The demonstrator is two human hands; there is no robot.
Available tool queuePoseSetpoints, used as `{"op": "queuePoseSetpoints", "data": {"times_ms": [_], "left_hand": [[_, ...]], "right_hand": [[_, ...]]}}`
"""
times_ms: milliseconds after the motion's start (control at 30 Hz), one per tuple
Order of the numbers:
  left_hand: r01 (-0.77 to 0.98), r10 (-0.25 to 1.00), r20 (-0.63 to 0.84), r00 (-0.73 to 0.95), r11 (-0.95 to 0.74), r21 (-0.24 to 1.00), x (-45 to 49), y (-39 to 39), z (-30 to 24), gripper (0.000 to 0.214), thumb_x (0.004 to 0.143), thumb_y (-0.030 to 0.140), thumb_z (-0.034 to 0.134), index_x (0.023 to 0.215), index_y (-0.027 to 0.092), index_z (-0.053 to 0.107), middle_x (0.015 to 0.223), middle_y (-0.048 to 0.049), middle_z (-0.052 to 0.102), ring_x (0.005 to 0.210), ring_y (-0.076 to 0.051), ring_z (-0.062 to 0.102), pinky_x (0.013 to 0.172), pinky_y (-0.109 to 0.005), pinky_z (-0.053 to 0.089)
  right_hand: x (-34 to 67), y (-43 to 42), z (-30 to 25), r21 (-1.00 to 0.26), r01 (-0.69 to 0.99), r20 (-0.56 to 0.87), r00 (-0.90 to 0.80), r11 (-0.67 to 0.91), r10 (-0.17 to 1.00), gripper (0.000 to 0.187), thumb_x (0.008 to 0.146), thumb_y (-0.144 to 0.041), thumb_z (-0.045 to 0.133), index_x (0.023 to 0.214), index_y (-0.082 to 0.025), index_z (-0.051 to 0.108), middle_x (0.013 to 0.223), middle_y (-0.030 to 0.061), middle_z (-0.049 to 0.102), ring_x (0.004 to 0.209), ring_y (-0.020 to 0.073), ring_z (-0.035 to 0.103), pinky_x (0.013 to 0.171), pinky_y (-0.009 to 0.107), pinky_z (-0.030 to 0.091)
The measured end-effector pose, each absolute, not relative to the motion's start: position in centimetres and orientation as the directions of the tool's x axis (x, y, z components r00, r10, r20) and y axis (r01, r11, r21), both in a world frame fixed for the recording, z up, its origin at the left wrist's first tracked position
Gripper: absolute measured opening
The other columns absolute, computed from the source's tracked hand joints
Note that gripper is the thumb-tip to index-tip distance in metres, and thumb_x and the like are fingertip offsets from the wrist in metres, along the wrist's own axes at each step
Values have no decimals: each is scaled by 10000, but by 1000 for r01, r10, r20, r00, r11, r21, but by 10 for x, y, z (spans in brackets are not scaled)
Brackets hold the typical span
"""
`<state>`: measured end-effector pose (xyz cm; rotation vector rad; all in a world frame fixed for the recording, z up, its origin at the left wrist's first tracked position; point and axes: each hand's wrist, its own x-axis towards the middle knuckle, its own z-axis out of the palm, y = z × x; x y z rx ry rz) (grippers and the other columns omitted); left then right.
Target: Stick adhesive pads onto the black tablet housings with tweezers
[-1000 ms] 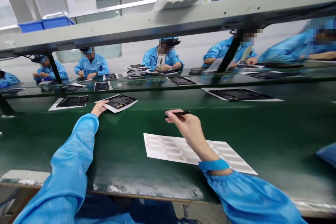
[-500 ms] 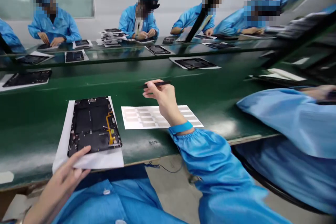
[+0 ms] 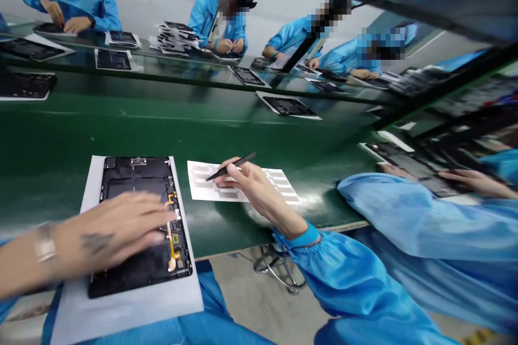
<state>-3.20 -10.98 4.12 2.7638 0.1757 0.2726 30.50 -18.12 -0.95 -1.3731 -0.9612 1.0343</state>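
My left hand (image 3: 117,223), blurred by motion, lies spread over a black tablet back panel (image 3: 137,180) with a gold flex strip and exposed circuit parts. I cannot tell whether its fingertips touch the panel. The panel rests on a white paper sheet (image 3: 125,312). To its right is a white label sheet (image 3: 202,180) with rows of pale pads. My right hand (image 3: 254,188) pinches black tweezers (image 3: 232,167), their tip just above the sheet's left part. The hand's heel is close to the sheet.
A green conveyor belt (image 3: 121,129) runs across the view. A co-worker's blue sleeve (image 3: 404,215) and hands (image 3: 473,180) are at the right, by a dark panel (image 3: 404,164). Another panel on white paper (image 3: 288,106) lies farther along. A metal stool base (image 3: 279,269) stands below.
My left hand has moved from the paper's lower edge onto the panel. My right hand has dropped toward the label sheet, with the tweezers tilted. The view has shifted and tilted.
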Motion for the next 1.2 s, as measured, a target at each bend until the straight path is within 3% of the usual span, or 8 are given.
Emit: {"op": "queuePoseSetpoints", "data": {"times_ms": [67,100,267,467,800,1033,1200], "left_hand": [[-33,-9,136,991,-983,179,26,-75,30,394,1030,373,495,1360,188,607,1433,-145,570,1376,-327,480,1166,-525,364],[-87,-72,127,989,-988,124,50,-61,23,408,1008,394,542,1336,165,624,1447,-169,549,1378,-350,468,1149,-528,379],[-246,-232,165,959,-967,72,101,-34,-6,404,1001,442,543,1317,210,641,1412,-154,571,1296,-303,538,1063,-420,468],[-259,-231,245,942,-962,88,93,-40,-9,375,1013,457,496,1320,302,646,1378,-153,577,1273,-334,543,993,-460,497],[-240,-196,269,943,-961,140,94,-45,-12,357,1020,450,475,1314,323,631,1364,-124,568,1289,-310,503,1025,-443,460],[-242,-179,335,925,-958,156,95,-48,-16,307,997,342,510,1260,318,666,1346,-116,576,1257,-302,524,1017,-440,459],[-231,-171,320,932,-960,159,96,-50,-13,317,958,300,552,1251,319,671,1328,-118,592,1247,-305,533,1000,-438,468]], "right_hand": [[305,-180,-8,-997,-2,-69,281,-71,957,444,737,-574,798,931,-190,686,827,68,781,761,184,750,755,322,607],[305,-180,-7,-997,-4,-79,288,-82,954,435,732,-559,808,928,-190,689,838,68,782,757,182,749,760,323,608],[308,-182,-1,-987,14,-144,343,-159,928,445,676,-552,848,876,-185,696,787,60,775,698,187,747,728,328,613],[310,-186,3,-955,120,-219,332,-271,918,439,705,-560,824,892,-182,702,783,71,779,710,188,751,711,312,614],[310,-174,18,-913,169,-320,265,-370,910,458,708,-576,816,886,-172,694,785,74,770,720,197,743,673,310,612],[315,-174,22,-893,151,-377,261,-424,888,458,693,-569,829,860,-165,691,806,73,760,738,194,738,692,318,622],[314,-170,19,-902,180,-338,269,-392,902,442,683,-575,829,826,-174,711,710,30,715,631,147,676,604,271,589]]}}
